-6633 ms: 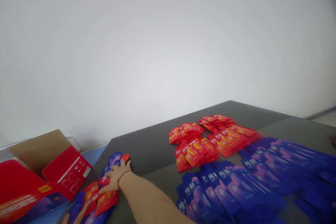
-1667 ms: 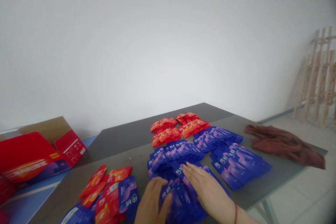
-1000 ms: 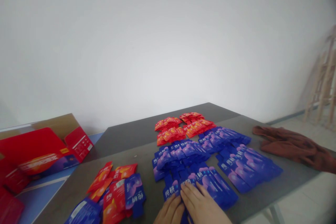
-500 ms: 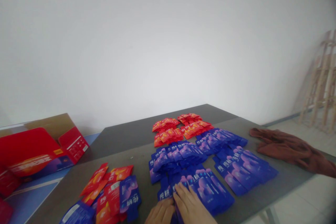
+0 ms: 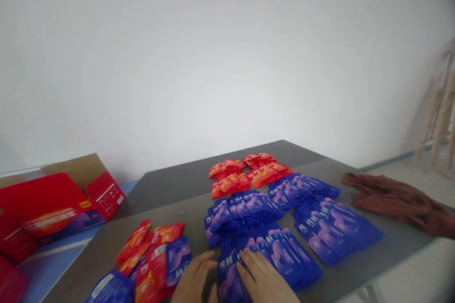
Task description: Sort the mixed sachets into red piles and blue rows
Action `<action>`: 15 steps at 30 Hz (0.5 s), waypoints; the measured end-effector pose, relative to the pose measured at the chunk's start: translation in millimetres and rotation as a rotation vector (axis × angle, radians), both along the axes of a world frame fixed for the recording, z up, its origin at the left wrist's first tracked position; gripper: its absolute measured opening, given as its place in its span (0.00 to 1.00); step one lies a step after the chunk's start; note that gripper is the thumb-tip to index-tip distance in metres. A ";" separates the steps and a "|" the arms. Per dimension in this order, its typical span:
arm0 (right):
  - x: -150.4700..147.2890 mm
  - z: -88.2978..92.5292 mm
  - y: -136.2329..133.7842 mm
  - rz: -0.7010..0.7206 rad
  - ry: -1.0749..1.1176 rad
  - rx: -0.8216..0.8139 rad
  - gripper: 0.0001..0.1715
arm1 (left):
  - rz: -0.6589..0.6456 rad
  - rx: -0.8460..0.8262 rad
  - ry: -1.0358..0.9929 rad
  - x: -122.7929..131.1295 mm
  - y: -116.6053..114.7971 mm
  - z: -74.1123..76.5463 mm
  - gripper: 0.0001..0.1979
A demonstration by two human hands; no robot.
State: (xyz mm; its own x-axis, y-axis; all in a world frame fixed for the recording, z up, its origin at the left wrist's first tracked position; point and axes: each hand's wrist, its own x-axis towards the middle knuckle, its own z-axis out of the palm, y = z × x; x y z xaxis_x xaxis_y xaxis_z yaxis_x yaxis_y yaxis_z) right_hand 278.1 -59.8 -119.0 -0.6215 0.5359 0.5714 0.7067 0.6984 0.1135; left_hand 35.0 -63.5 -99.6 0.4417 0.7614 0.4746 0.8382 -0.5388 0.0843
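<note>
Blue packets with purple fruit pictures (image 5: 291, 255) lie in an overlapping row at the near edge of the grey table. My right hand (image 5: 263, 277) rests on the left part of this row, fingers stretched out and flat over the packets. Just left of the row is my left hand (image 5: 195, 274), its fingers bent and a gap between them and the thumb; nothing shows in it. Between the two hands the nearest blue packet (image 5: 229, 277) is face up. Beside my left hand sits a loose pile of red packets (image 5: 152, 265) with some blue ones.
Further rows of blue packets (image 5: 337, 232) and red packets (image 5: 231, 182) extend up the table (image 5: 170, 222). A brown cloth (image 5: 394, 201) hangs over the right edge. An opened red carton (image 5: 46, 203) stands at left. Wooden poles (image 5: 441, 109) lean at the far right wall.
My left hand has moved left, away from my right hand, baring the nearest blue packet. My right hand stays on the row. The view has shifted slightly.
</note>
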 end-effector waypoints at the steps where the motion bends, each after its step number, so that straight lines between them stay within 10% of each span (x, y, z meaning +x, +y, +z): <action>1: 2.1 1.2 -0.3 0.006 0.006 -0.011 0.22 | 0.124 -0.005 0.057 -7.5 1.4 7.9 0.19; 6: 6.6 27.2 -2.5 0.054 0.023 -0.254 0.31 | 0.609 -0.297 0.276 -10.8 0.2 38.5 0.36; 15: -10.4 76.6 -3.3 0.057 0.130 -0.717 0.33 | 0.512 -0.421 0.384 -6.4 -8.7 22.8 0.39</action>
State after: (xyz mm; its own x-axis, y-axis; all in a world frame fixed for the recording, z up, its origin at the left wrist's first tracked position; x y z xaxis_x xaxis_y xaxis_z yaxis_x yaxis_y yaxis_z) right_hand 267.7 -63.1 -42.4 -0.6104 0.7752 0.1630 0.6438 0.6054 -0.4680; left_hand 28.6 -72.3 -76.8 0.0606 0.9980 -0.0166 0.9865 -0.0625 -0.1513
